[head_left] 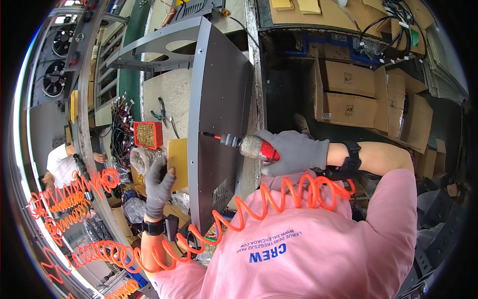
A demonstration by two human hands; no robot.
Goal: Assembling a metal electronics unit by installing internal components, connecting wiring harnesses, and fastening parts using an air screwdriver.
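Observation:
My gloved right hand [298, 152] is wrapped round a red and grey power screwdriver [251, 146]. Its thin bit points left against or just over the side of a large dark grey sheet-metal case [224, 94], near the case's light front edge. On the other side of that edge is my gloved left hand [159, 189], thumb apart from the fingers, with nothing visible between them. The thumb lies beside a yellow sheet [179, 164]; whether it touches is unclear. Just beyond that hand, a red box [160, 133] holds small brass-coloured screws.
An orange coiled hose [239, 226] crosses in front of my body. Pliers [159, 113] and bundled cables [121, 132] lie left of the case. Open cardboard boxes [348, 94] stand at right. Another person in a white shirt [60, 162] is at far left.

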